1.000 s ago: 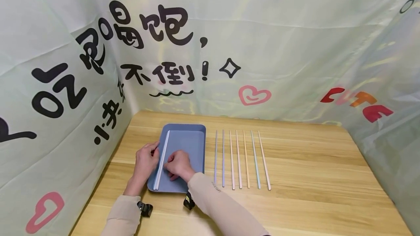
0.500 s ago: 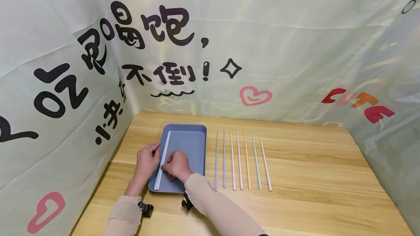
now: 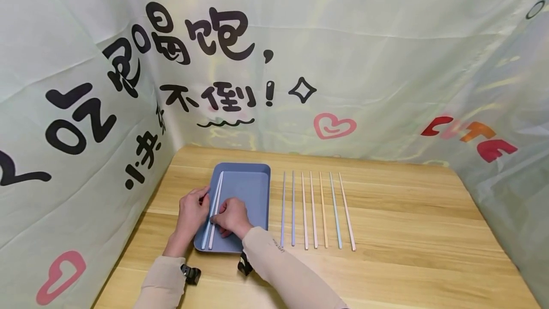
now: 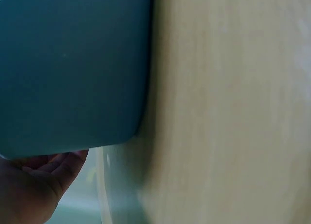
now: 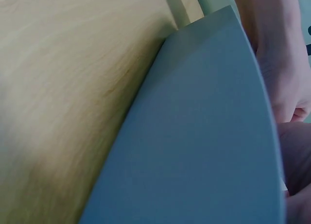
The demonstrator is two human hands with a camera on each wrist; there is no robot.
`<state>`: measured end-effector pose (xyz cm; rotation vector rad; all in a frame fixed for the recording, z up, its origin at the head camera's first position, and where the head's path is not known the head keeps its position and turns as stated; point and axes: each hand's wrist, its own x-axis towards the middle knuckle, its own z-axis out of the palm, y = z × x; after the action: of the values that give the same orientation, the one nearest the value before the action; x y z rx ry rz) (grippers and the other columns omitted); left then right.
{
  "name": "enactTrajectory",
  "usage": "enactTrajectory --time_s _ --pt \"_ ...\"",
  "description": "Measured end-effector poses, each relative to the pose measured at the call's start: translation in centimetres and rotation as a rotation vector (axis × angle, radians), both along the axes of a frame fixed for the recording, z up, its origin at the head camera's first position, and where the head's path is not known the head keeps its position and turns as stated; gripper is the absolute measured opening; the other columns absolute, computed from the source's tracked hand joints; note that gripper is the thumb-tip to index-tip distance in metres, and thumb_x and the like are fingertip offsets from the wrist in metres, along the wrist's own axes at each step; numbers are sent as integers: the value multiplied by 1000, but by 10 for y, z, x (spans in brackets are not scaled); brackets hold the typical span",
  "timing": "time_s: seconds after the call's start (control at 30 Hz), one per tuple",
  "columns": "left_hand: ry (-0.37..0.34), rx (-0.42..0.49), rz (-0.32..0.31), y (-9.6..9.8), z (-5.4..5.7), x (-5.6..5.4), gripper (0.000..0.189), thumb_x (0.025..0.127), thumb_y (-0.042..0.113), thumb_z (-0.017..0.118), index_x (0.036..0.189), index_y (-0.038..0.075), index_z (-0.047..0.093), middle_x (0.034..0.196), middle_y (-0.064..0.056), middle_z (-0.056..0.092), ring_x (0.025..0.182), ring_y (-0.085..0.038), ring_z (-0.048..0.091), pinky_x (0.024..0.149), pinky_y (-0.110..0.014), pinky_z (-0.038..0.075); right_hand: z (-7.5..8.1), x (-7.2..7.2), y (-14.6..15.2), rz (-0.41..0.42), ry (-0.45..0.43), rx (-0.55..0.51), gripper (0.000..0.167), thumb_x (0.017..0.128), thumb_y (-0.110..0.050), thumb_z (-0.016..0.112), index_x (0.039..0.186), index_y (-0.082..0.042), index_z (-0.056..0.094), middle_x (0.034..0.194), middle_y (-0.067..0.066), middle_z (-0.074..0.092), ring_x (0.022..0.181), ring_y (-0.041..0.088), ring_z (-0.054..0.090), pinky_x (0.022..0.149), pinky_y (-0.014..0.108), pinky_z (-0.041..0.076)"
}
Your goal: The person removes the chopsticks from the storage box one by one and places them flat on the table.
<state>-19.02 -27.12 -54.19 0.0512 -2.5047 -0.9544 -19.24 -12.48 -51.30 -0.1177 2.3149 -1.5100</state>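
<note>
In the head view, a blue-grey rectangular tray (image 3: 250,185) lies on the table. Two chopsticks slant along its left side: a pale blue chopstick (image 3: 206,235) and a whitish chopstick (image 3: 212,237). Their far ends meet, while the near ends stand slightly apart. My left hand (image 3: 192,210) holds the tray's left rim; the left wrist view has its fingers (image 4: 70,166) against the tray wall (image 4: 73,78). Over the tray, my right hand (image 3: 233,216) has curled fingers and pinches the whitish chopstick about midway. Its grip is mostly hidden in the right wrist view by the tray wall (image 5: 194,122).
Right of the tray, several chopsticks in purple-blue, pink, orange and light blue lie in a spaced row, with an orange chopstick (image 3: 323,209) among them. A printed cloth (image 3: 377,85) walls in the wooden table (image 3: 407,232) at the back and sides.
My right hand has shifted slightly left onto the chopsticks. The whitish chopstick's near end has swung right, away from the pale blue one. My left hand stays at the rim.
</note>
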Motion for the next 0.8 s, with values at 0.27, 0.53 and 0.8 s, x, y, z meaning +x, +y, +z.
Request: enactTrajectory --time_s 0.27,0.53,0.8 --pt "-64 16 2 0 2 1 33 97 -3 66 128 -7 71 115 -27 76 85 -31 69 66 -31 53 0 -1 -2 -30 -22 8 32 83 2 80 71 -9 53 48 9 60 42 29 66 42 38 56" --pt "5 -1 2 1 1 1 31 94 -6 67 124 -9 72 107 -28 77 79 -32 70 60 -30 51 0 1 -4 -25 39 29 36 81 6 79 69 -9 49 47 7 57 40 26 65 38 34 52" --pt "1 -4 -7 1 0 1 32 94 -6 66 126 -10 71 109 -29 76 91 -38 74 73 -49 58 -1 -3 -3 -29 -42 19 38 80 8 77 59 -7 50 51 17 66 48 34 70 43 38 56"
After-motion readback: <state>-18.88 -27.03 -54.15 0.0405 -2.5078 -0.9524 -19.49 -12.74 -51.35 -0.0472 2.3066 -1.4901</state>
